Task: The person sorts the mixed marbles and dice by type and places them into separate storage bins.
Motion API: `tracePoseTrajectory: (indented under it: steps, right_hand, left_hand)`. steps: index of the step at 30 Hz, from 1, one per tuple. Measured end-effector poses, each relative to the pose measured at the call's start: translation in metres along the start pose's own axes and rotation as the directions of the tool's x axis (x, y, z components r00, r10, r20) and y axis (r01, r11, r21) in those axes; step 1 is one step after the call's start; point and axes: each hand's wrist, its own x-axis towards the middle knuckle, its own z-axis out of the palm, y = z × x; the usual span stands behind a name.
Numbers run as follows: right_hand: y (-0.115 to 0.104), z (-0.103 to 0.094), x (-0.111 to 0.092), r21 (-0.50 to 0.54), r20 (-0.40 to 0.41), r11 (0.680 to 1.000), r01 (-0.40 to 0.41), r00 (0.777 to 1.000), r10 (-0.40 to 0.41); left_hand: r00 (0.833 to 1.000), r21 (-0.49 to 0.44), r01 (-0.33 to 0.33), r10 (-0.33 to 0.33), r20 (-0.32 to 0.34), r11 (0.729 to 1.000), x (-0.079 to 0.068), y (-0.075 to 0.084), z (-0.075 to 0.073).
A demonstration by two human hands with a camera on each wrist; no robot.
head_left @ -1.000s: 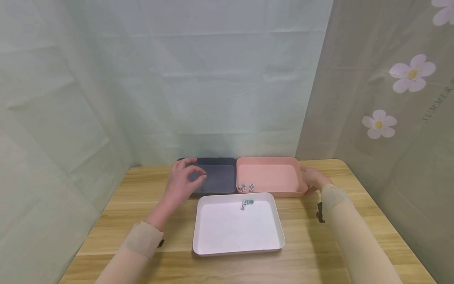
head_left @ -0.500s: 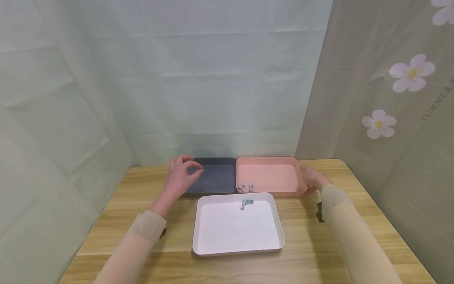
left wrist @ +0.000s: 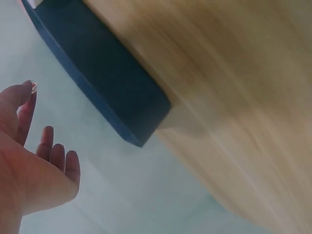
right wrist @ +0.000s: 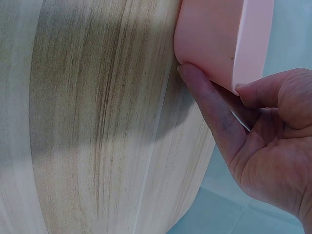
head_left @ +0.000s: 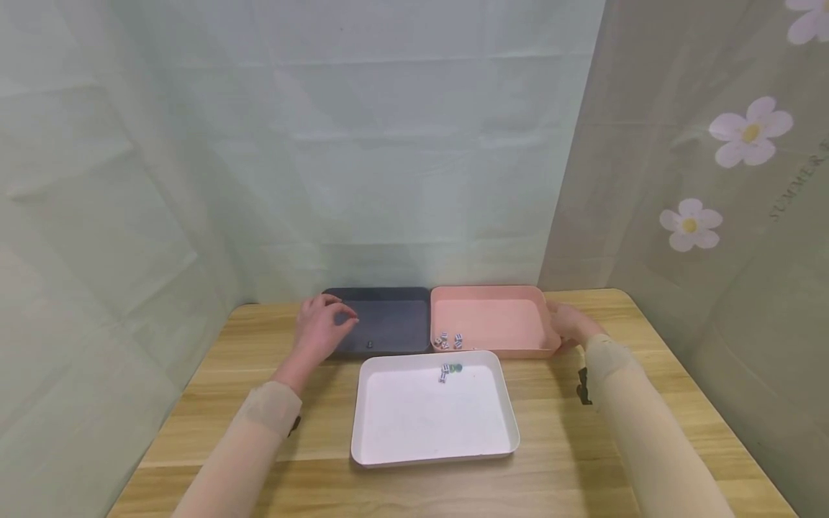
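Note:
My left hand (head_left: 317, 331) hovers over the left end of the dark blue tray (head_left: 404, 324), thumb and index finger pinched together. In the left wrist view a small pale piece (left wrist: 33, 87) shows between those fingertips, too small to tell its kind. One small dark piece (head_left: 370, 344) lies in the dark tray. My right hand (head_left: 570, 324) grips the right end of the pink tray (head_left: 499, 316); in the right wrist view its thumb is on the rim and a finger lies against the outer wall. Several dice (head_left: 445, 341) lie in the pink tray's near left corner.
Nearer me, a white tray (head_left: 434, 424) holds a few dice (head_left: 444, 373) and green pieces (head_left: 456, 367) by its far edge. All three trays stand close together on a wooden table (head_left: 311, 446). Pale curtains (head_left: 388, 180) hang behind it.
My left hand has moved left across the dark tray, first rising slightly and then lowering, with its fingertips still pinched. The right hand and the trays have stayed put.

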Motion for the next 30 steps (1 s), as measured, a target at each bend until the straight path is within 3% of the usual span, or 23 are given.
tracePoseTrajectory:
  steps: [12,30]
  right_hand:
    - [-0.001,0.001,-0.001,0.011,0.010,1.000,0.004,1.000,-0.004]
    - [-0.002,0.001,-0.001,0.002,0.012,1.000,0.001,1.000,-0.001]
  left_hand:
    - [0.998,0.059,0.018,-0.021,0.053,0.998,-0.006,-0.012,0.007]
    - [0.998,0.035,0.043,-0.044,0.046,0.998,-0.008,-0.017,0.011]
